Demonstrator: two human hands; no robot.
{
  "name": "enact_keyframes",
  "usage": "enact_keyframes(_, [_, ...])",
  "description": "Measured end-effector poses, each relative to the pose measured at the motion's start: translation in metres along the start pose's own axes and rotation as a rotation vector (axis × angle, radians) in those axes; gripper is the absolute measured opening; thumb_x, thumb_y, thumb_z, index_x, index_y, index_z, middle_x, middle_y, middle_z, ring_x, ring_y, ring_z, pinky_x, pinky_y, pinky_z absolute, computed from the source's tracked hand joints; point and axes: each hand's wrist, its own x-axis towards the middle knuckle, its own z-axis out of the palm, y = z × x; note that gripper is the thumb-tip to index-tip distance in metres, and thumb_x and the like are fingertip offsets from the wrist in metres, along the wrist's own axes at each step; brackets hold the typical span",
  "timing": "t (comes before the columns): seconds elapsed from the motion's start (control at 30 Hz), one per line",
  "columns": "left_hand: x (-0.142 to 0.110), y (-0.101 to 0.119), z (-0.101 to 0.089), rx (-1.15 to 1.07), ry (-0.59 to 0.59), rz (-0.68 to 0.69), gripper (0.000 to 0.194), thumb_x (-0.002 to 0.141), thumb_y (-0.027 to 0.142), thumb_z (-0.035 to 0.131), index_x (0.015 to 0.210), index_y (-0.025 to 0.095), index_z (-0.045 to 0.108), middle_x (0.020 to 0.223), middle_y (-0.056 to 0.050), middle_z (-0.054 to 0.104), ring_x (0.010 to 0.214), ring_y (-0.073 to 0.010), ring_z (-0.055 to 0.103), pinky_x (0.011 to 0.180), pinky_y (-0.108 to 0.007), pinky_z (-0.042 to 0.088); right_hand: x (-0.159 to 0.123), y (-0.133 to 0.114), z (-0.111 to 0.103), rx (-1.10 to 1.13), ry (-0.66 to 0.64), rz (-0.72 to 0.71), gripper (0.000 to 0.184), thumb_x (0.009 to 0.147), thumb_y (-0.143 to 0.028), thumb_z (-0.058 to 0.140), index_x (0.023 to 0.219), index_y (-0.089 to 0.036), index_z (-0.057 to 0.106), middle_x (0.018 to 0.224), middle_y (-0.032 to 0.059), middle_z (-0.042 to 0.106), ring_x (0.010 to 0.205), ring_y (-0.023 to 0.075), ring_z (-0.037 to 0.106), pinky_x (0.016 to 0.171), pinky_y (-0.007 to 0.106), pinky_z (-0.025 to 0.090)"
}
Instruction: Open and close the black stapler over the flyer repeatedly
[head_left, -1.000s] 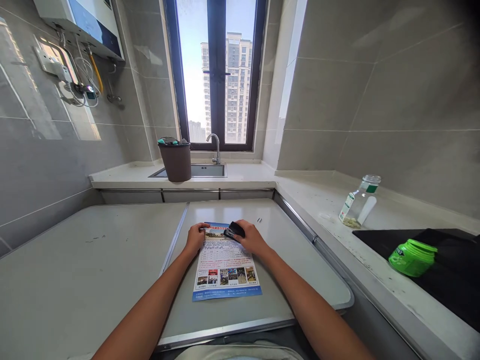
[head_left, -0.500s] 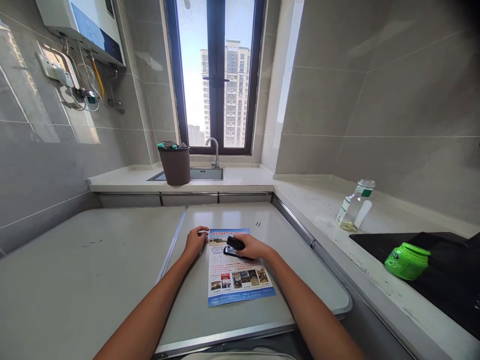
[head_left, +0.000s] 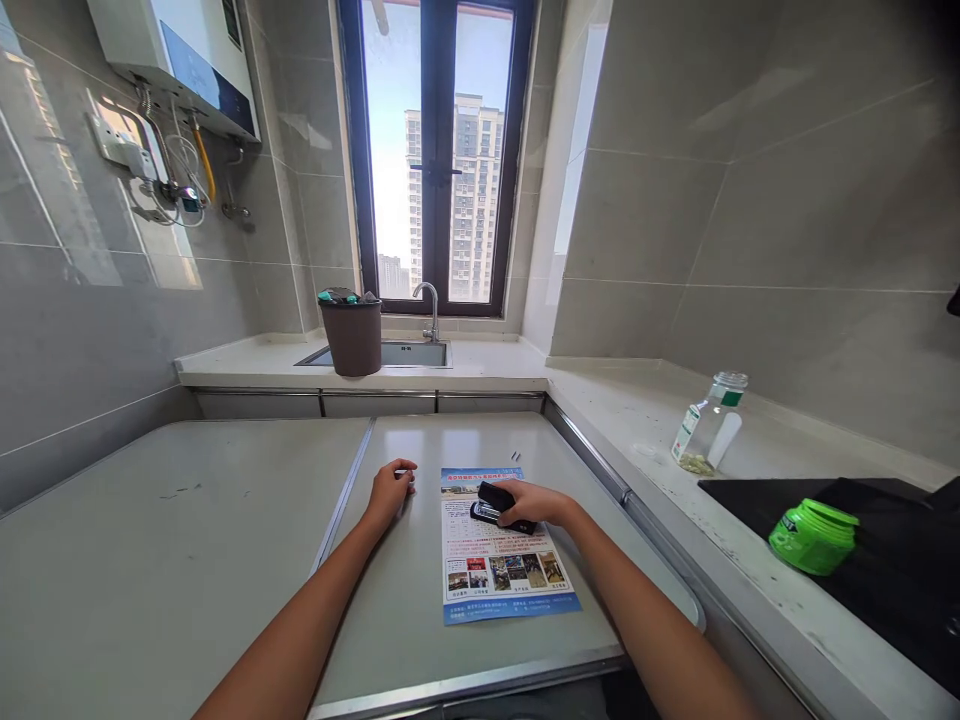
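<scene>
My right hand (head_left: 531,502) is closed around a black stapler (head_left: 491,510), whose jaws point left over the upper part of a printed flyer (head_left: 510,585). The fingers cover part of the stapler. The flyer lies on the table, with a blue border at its bottom and a row of photos above. To its left, apart from the paper, my left hand (head_left: 391,490) rests on the table, fingers loosely bent and apart, with no held thing visible. Two tiny staple-like pieces (head_left: 515,457) lie just above the flyer's top edge.
A light folding table (head_left: 247,520) spans the front. Behind it, a brown bin (head_left: 352,340) stands at the sink (head_left: 412,353). On the right counter (head_left: 615,400) are a glass bottle (head_left: 705,425) and, on a black hob (head_left: 892,590), a green jar (head_left: 814,537).
The flyer has slid right with my right hand and the stapler. My left hand, which was at the flyer's left edge, stays almost in place, leaving a gap to the paper.
</scene>
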Motion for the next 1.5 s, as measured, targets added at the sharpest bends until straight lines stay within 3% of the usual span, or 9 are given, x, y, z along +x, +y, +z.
enact_keyframes(0.3, [-0.002, 0.008, 0.001, 0.031, 0.019, -0.039, 0.022, 0.072, 0.03, 0.062, 0.088, 0.016, 0.07, 0.072, -0.003, 0.065, 0.053, -0.0155, 0.063, 0.06, -0.031, 0.053, -0.039, 0.022, -0.018, 0.1, 0.044, 0.053, 0.056, 0.068, -0.037, 0.078, 0.121, -0.021, 0.067, 0.117, 0.0043, 0.069, 0.108, 0.0262, 0.062, 0.093, 0.036, 0.049])
enact_keyframes(0.5, [-0.001, 0.007, 0.002, 0.059, 0.031, -0.019, 0.021, 0.073, 0.029, 0.061, 0.087, 0.017, 0.07, 0.075, -0.004, 0.065, 0.053, -0.0148, 0.061, 0.059, -0.03, 0.052, -0.052, 0.037, -0.033, 0.258, 0.002, 0.072, 0.061, 0.078, -0.065, 0.068, 0.118, -0.019, 0.067, 0.113, 0.0078, 0.068, 0.101, 0.0244, 0.063, 0.082, 0.031, 0.051])
enact_keyframes(0.57, [-0.001, 0.009, 0.001, 0.057, 0.055, 0.035, 0.021, 0.074, 0.031, 0.06, 0.087, 0.018, 0.071, 0.08, -0.005, 0.067, 0.06, -0.0162, 0.062, 0.058, -0.028, 0.051, -0.042, 0.047, -0.037, 0.277, 0.21, 0.045, 0.061, 0.082, -0.074, 0.055, 0.102, -0.017, 0.068, 0.097, 0.0071, 0.068, 0.088, 0.0218, 0.063, 0.075, 0.031, 0.05])
enact_keyframes(0.67, [0.002, 0.01, -0.004, 0.063, 0.132, 0.138, 0.02, 0.076, 0.034, 0.059, 0.084, 0.02, 0.07, 0.091, -0.008, 0.069, 0.075, -0.019, 0.063, 0.06, -0.027, 0.05, -0.014, 0.063, -0.038, 0.168, 0.687, -0.008, 0.063, 0.079, -0.081, 0.05, 0.082, -0.019, 0.061, 0.078, 0.0045, 0.062, 0.076, 0.0206, 0.058, 0.072, 0.032, 0.049])
enact_keyframes(0.77, [0.008, 0.006, -0.011, 0.056, 0.178, 0.124, 0.023, 0.077, 0.037, 0.058, 0.085, 0.019, 0.07, 0.093, -0.008, 0.069, 0.076, -0.0189, 0.061, 0.062, -0.027, 0.048, 0.015, 0.074, -0.033, 0.12, 0.849, -0.047, 0.064, 0.079, -0.083, 0.045, 0.078, -0.021, 0.058, 0.078, 0.0048, 0.061, 0.076, 0.0212, 0.058, 0.073, 0.034, 0.05])
enact_keyframes(0.9, [0.014, -0.004, -0.018, 0.03, 0.175, 0.064, 0.026, 0.077, 0.039, 0.057, 0.09, 0.018, 0.069, 0.091, -0.008, 0.069, 0.072, -0.0179, 0.061, 0.06, -0.026, 0.046, 0.035, 0.084, -0.025, 0.117, 0.776, -0.048, 0.062, 0.089, -0.076, 0.035, 0.082, -0.02, 0.06, 0.083, 0.0055, 0.063, 0.074, 0.02, 0.059, 0.072, 0.034, 0.05])
enact_keyframes(1.13, [0.013, -0.005, -0.018, 0.014, 0.175, 0.042, 0.028, 0.076, 0.041, 0.058, 0.09, 0.018, 0.068, 0.097, -0.01, 0.069, 0.076, -0.0189, 0.062, 0.057, -0.025, 0.044, 0.037, 0.1, -0.03, -0.448, 0.63, -0.122, 0.024, 0.088, -0.041, 0.062, 0.097, -0.02, 0.069, 0.117, 0.0125, 0.063, 0.115, 0.0266, 0.057, 0.102, 0.045, 0.043])
enact_keyframes(1.27, [0.014, -0.005, -0.017, 0.005, 0.163, 0.04, 0.028, 0.075, 0.042, 0.058, 0.088, 0.019, 0.068, 0.093, -0.008, 0.068, 0.074, -0.0184, 0.061, 0.054, -0.024, 0.042, 0.044, 0.115, -0.03, -0.575, 0.599, 0.022, 0.034, 0.088, -0.036, 0.061, 0.118, -0.021, 0.066, 0.144, 0.0172, 0.05, 0.138, 0.0303, 0.043, 0.112, 0.051, 0.035])
enact_keyframes(1.5, [0.011, -0.005, -0.016, 0.005, 0.167, 0.041, 0.025, 0.075, 0.038, 0.056, 0.087, 0.019, 0.067, 0.094, -0.008, 0.067, 0.073, -0.0176, 0.059, 0.053, -0.023, 0.039, 0.053, 0.137, -0.031, -0.573, 0.511, 0.086, 0.043, 0.089, -0.037, 0.061, 0.128, -0.019, 0.063, 0.157, 0.0192, 0.037, 0.149, 0.0306, 0.029, 0.118, 0.052, 0.027])
